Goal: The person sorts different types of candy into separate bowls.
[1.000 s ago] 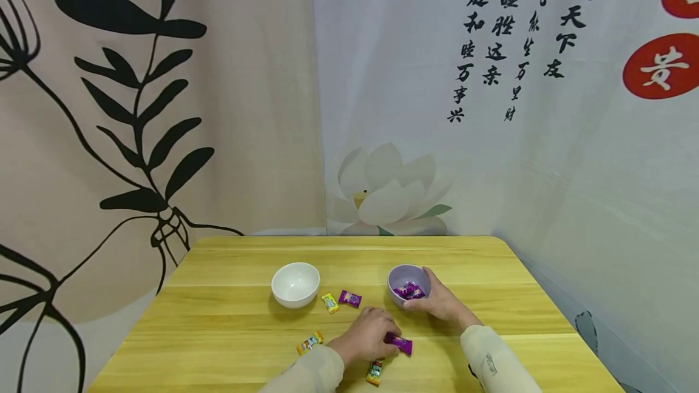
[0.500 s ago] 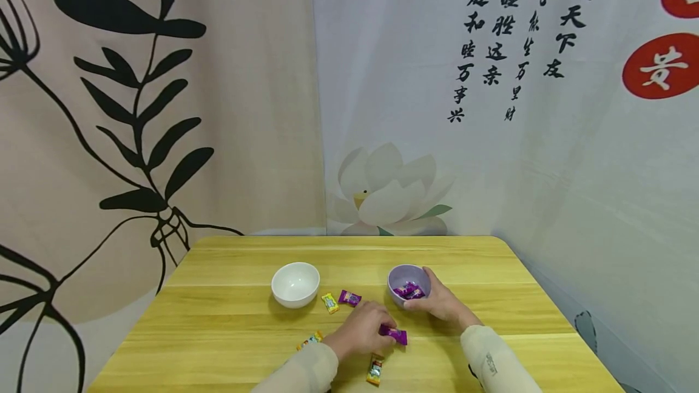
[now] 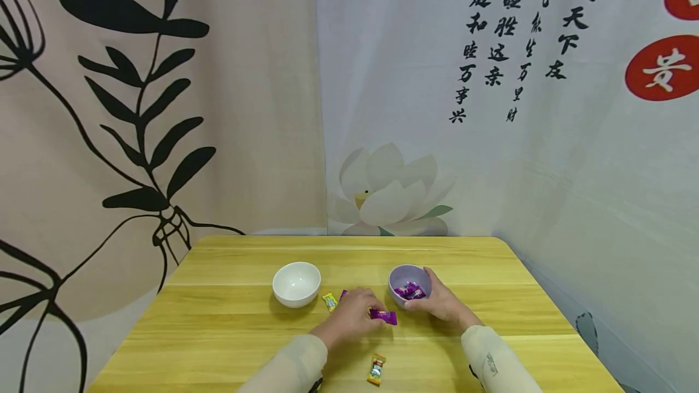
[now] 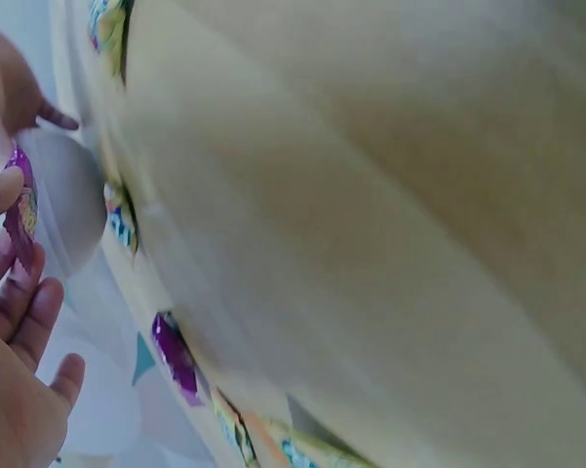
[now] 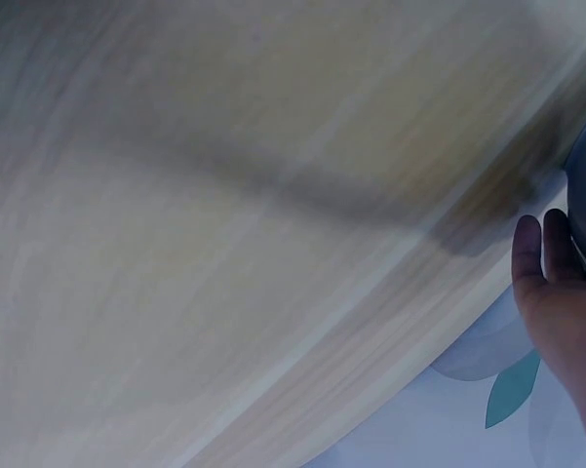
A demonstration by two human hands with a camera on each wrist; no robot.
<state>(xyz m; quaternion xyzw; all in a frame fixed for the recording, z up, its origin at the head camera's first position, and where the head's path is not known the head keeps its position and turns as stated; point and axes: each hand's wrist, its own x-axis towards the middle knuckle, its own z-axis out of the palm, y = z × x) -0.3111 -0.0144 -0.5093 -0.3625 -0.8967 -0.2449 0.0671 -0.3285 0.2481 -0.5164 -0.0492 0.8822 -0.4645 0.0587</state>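
Note:
My left hand (image 3: pixel 355 315) pinches a purple-wrapped candy (image 3: pixel 384 316) between thumb and fingers, held above the table in front of the purple bowl. In the left wrist view the same candy (image 4: pixel 21 210) shows its printed side. My right hand (image 3: pixel 443 307) grips the purple bowl (image 3: pixel 397 276) at its right side, thumb at the front. Several purple candies (image 3: pixel 411 290) lie inside that bowl. Another purple candy (image 4: pixel 175 358) lies on the table in the left wrist view, mostly hidden behind my left hand in the head view. Beside it sits a yellow candy (image 3: pixel 330 301).
A white bowl (image 3: pixel 297 284) stands at the left, nothing in it. A yellow-orange candy (image 3: pixel 376 370) lies near the front of the wooden table (image 3: pixel 229 320). Behind the table hangs a printed cloth (image 3: pixel 262 108) with plant and lotus pictures.
My left hand has picked up the purple candy from the table and carried it up and slightly left, away from the front. My right hand keeps its grip on the purple bowl.

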